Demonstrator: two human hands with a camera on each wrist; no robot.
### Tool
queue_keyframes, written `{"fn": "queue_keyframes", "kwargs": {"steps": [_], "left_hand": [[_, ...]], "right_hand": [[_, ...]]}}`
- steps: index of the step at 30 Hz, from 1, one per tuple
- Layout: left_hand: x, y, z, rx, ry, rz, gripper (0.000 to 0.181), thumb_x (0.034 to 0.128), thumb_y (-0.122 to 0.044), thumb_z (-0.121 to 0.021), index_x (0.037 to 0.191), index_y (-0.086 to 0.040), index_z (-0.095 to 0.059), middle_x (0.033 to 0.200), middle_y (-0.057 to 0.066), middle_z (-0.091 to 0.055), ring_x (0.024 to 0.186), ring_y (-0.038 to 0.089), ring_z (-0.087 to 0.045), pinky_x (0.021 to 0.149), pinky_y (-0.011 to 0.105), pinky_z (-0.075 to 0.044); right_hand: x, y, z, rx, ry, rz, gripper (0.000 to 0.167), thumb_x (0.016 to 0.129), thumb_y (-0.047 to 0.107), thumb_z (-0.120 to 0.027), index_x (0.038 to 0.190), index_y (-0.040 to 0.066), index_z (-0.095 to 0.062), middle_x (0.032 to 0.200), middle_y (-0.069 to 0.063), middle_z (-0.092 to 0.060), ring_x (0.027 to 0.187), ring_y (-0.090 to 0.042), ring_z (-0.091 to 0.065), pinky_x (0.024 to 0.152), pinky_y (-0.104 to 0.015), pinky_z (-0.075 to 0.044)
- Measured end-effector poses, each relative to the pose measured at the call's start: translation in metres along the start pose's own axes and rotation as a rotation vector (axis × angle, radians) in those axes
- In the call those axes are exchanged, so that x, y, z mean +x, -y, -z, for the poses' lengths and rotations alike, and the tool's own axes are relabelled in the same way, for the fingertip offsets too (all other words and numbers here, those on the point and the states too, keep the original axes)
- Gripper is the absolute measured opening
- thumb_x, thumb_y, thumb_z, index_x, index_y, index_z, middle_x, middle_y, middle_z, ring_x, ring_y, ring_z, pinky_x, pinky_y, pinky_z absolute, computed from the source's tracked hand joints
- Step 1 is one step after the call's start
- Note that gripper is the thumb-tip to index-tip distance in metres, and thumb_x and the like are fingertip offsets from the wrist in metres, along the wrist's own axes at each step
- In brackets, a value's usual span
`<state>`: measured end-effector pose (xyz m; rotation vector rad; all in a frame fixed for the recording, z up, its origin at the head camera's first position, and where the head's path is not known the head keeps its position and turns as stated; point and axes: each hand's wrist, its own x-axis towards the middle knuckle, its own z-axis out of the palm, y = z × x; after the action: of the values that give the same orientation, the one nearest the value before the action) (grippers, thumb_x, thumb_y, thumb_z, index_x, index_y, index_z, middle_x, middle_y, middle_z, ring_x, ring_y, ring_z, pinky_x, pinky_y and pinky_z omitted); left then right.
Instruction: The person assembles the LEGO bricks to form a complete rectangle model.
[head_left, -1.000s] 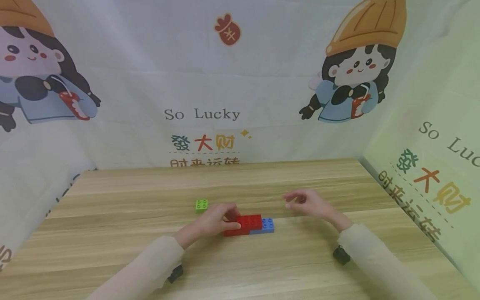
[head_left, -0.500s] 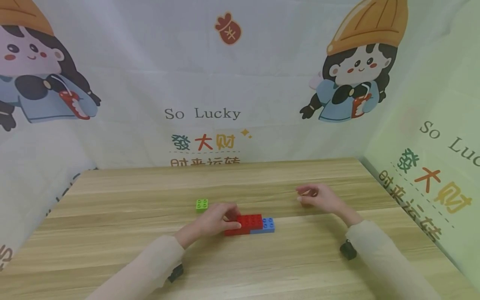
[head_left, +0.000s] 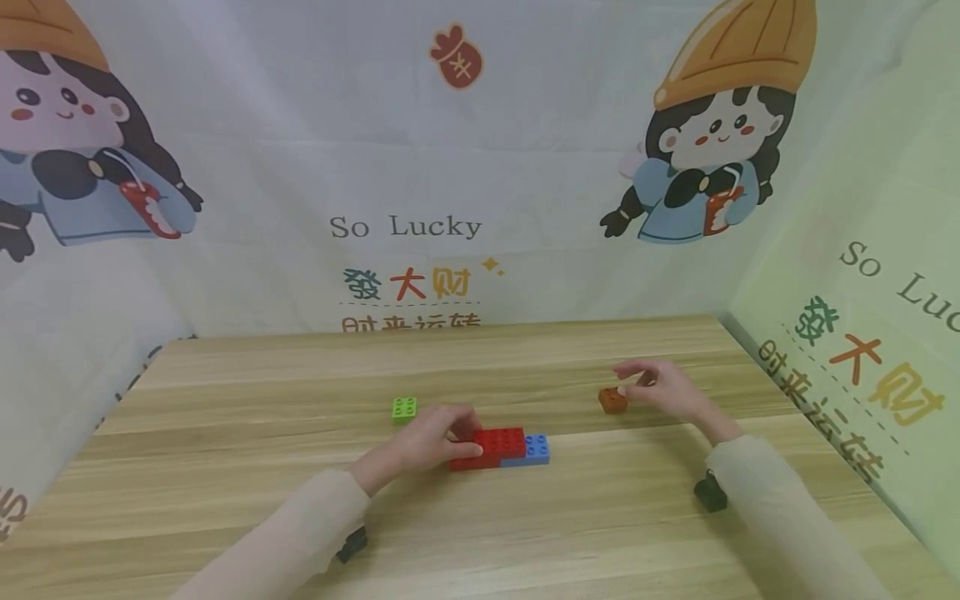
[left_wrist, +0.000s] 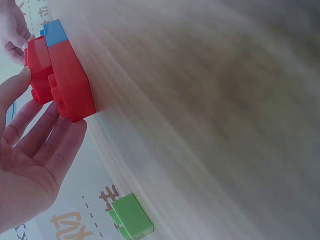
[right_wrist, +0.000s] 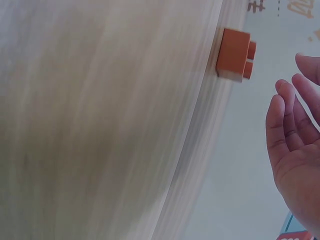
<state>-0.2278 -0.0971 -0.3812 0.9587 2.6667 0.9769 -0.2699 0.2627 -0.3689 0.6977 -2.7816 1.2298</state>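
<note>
My left hand [head_left: 435,440] holds the left end of a stack of toy building bricks, thumb on the near side and fingers behind. An upper red brick [head_left: 501,443] sits across a lower red brick [left_wrist: 72,82] and a blue brick [head_left: 537,450], whose studs stick out at the right. Farther right, my right hand [head_left: 663,390] hovers with loosely bent fingers around nothing. Just left of its fingertips, an orange brick [head_left: 613,400] stands on the table, studs up; a gap separates them in the right wrist view [right_wrist: 234,54].
A light green brick [head_left: 404,409] lies behind my left hand, apart from the stack. The wooden table [head_left: 480,542] ends at a printed cloth backdrop [head_left: 540,183] at the back and sides. A small black device [head_left: 710,492] hangs under the right sleeve.
My right hand has moved right and slightly back, away from the stack. The orange brick, mostly hidden behind that hand before, now shows fully. My left hand and the stack have stayed in place.
</note>
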Motion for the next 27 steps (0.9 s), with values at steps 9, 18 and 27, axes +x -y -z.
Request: {"fn": "queue_keyframes", "kwargs": {"steps": [9,18,27], "left_hand": [[0.0,-0.001,0.001,-0.008,0.001,0.009,0.02,0.0792,-0.023,-0.067,0.094,-0.013,-0.058,0.087,-0.006,-0.059,0.083,0.011,-0.054,0.074,0.029,-0.046],[0.0,-0.002,0.001,0.001,-0.003,-0.007,0.019,0.0795,-0.022,-0.066,0.093,-0.012,-0.057,0.087,-0.005,-0.059,0.083,0.012,-0.055,0.074,0.028,-0.046],[-0.001,-0.002,0.002,-0.011,-0.001,-0.005,0.019,0.0796,-0.022,-0.066,0.093,-0.013,-0.057,0.088,-0.005,-0.059,0.084,0.012,-0.055,0.074,0.028,-0.046]], "right_hand": [[0.0,-0.012,0.008,-0.039,0.048,0.011,0.038,0.08,0.004,-0.061,0.115,-0.006,-0.051,0.107,-0.026,-0.053,0.075,-0.02,-0.054,0.062,-0.031,-0.045],[0.001,-0.016,0.006,-0.101,0.143,-0.003,0.048,0.078,0.009,-0.065,0.12,-0.006,-0.046,0.108,-0.024,-0.054,0.073,-0.018,-0.054,0.06,-0.03,-0.045],[0.003,-0.014,0.0,-0.109,0.205,0.026,0.052,0.077,0.008,-0.066,0.121,-0.008,-0.043,0.105,-0.026,-0.053,0.08,-0.026,-0.057,0.067,-0.035,-0.047]]}}
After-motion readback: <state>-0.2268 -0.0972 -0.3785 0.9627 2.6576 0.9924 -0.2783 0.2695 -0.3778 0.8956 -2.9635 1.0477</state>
